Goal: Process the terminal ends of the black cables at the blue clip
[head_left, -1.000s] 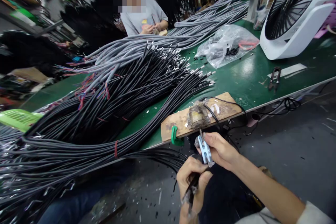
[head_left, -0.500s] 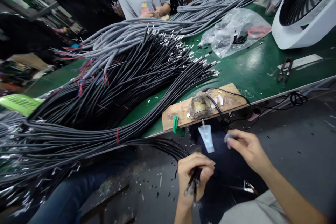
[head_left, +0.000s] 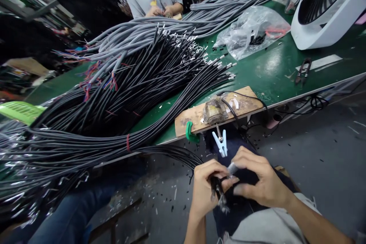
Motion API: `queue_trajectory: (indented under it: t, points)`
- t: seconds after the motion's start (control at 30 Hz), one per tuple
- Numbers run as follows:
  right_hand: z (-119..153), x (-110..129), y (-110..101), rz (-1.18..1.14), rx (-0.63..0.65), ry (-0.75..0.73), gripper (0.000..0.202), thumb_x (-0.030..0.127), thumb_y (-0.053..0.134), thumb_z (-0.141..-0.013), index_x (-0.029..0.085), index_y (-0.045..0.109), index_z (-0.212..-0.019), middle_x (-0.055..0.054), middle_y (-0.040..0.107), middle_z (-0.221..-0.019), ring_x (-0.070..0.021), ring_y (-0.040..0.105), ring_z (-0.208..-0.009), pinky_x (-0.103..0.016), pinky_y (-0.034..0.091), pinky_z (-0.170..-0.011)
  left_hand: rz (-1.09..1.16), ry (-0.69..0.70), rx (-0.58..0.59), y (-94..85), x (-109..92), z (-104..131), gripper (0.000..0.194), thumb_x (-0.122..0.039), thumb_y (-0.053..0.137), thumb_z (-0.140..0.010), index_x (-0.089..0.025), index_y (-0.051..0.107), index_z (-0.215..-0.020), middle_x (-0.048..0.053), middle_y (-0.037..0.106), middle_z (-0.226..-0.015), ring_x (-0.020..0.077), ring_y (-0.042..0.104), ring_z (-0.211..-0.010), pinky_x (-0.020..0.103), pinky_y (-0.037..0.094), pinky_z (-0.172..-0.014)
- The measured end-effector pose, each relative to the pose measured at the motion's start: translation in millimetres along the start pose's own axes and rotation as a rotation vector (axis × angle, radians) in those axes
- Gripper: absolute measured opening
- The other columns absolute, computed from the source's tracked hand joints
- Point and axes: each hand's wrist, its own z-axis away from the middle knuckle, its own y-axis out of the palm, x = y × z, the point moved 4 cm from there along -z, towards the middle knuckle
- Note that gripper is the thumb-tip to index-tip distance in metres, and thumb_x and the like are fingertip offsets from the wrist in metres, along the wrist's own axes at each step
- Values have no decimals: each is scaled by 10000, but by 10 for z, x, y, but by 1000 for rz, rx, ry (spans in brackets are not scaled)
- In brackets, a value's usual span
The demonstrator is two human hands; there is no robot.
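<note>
My left hand [head_left: 207, 185] is closed around a bundle of black cables [head_left: 219, 192], whose stripped, shiny ends stick out below the fingers. Close beside it, my right hand [head_left: 257, 179] has its thumb and fingers apart with nothing visible between them. A grey wrap [head_left: 233, 167] covers a fingertip of that hand, near the left fingers. Just beyond both hands, a light blue clothespin [head_left: 220, 144] is fixed on the shaft of a small motor [head_left: 215, 110]. The motor, wrapped in clear tape, sits on a wooden board [head_left: 248, 99] at the table edge.
A green clamp [head_left: 191, 132] grips the board. Black cables [head_left: 114, 141] and grey cables [head_left: 120, 40] cover the left of the green table [head_left: 265, 72]. Thread snips [head_left: 303, 71], a plastic bag [head_left: 251, 32] and a white fan [head_left: 314, 34] lie rightward. A co-worker [head_left: 153, 0] sits opposite.
My right hand has moved left and down, close to my left hand, and its fingers have spread. The clothespin has turned on the shaft. The view has shifted slightly.
</note>
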Motion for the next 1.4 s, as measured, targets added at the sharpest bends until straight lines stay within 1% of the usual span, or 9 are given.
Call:
queue_trajectory:
  t: [0.17,0.3,0.43,0.63,0.8,0.93,1.07,1.23,1.4]
  points:
    - [20,6,-14,84,-187,40,119,148,606,-852,179,586,-739,-20,579,-674,-168,498,-658,-323,407,-646,-30,-1,0,55,-37,40,83,-197,669,-798,-146,666,-732,23,614,-625,105,544,-495,201,401,-475]
    - [-15,-60,15,97,-156,134,199,158,548,-838,190,486,-652,5,495,-632,-159,464,-640,-307,379,-626,-78,73,-59,72,-87,105,73,-113,640,-807,-153,667,-752,7,611,-610,102,554,-501,200,422,-501]
    - [-49,-169,29,131,-48,215,305,166,519,-840,196,384,-569,31,407,-589,-132,409,-594,-280,339,-600,-130,59,19,167,-66,101,144,-117,630,-810,-155,611,-672,2,580,-619,111,531,-555,217,402,-544]
    - [-27,-420,-126,-154,-130,429,437,412,383,-968,161,578,-668,-10,532,-636,-141,507,-621,-258,389,-591,-178,-20,-110,161,-28,106,116,-137,621,-824,-154,644,-712,-6,556,-605,96,474,-515,211,344,-498]
    - [-43,-308,-97,-80,22,315,177,305,668,-827,160,643,-729,-18,587,-717,-156,520,-700,-266,388,-651,-175,-16,-155,155,-34,120,96,-150,621,-825,-156,652,-734,-7,545,-621,97,476,-519,210,347,-495]
    - [34,-298,23,-34,-201,286,250,216,629,-844,170,541,-614,9,490,-619,-143,445,-640,-270,335,-601,-204,-63,-148,180,18,126,51,-171,611,-833,-159,631,-788,-7,537,-671,97,476,-539,201,359,-496]
    - [143,-428,256,-408,-375,388,262,284,637,-843,171,548,-624,12,460,-646,-136,426,-632,-263,339,-588,-202,-110,-211,184,66,156,87,-188,600,-840,-169,588,-756,-28,499,-658,86,474,-514,177,367,-466]
    - [157,-521,538,-1181,-381,691,235,353,781,-697,158,650,-692,2,550,-685,-121,481,-657,-243,405,-663,-99,-128,-241,170,71,157,110,-214,593,-852,-171,585,-751,-30,506,-673,85,513,-510,165,403,-460]
    - [122,-508,501,-1247,-268,744,214,302,787,-705,134,656,-682,11,554,-653,-88,470,-608,-205,403,-617,-185,-105,-157,141,39,141,164,-224,553,-885,-146,624,-759,-13,518,-652,92,507,-517,188,384,-490]
